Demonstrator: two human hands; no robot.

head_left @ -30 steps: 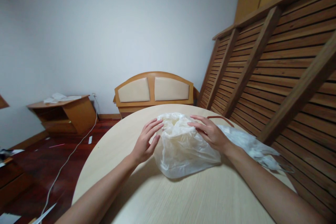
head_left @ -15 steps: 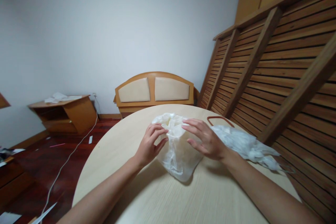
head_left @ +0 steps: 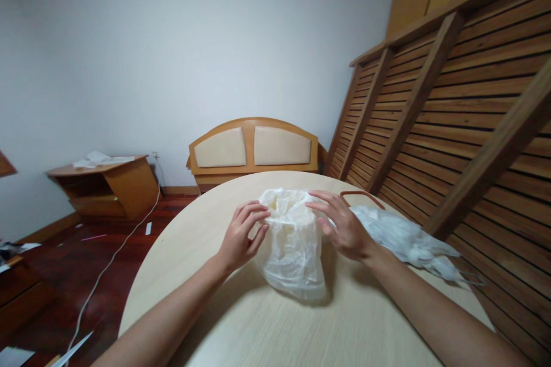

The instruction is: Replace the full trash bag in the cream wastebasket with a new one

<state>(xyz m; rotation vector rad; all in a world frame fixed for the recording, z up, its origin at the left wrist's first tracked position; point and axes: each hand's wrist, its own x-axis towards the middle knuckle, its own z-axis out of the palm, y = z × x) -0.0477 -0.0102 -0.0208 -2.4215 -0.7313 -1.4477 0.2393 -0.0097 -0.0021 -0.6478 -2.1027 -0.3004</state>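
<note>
A thin white, translucent plastic bag stands upright on the round pale table, its mouth spread wide toward me. At the left of its rim is my left hand, fingers bent and thumb apart from them, with the fingertips touching the edge. On the opposite side my right hand has its fingers stretched over the rim and the thumb held away. Neither hand pinches the plastic visibly. What lies inside the bag, if anything, cannot be made out.
Right of the bag lie a crumpled bluish-white plastic bundle and a brown loop-shaped handle. A slatted wooden panel leans along the right. Behind the table stands a headboard. A white cable crosses the floor at left.
The bag's mouth has widened and its body has filled out into a squarer shape. Both hands have moved slightly apart, the left to the left, the right to the right.
</note>
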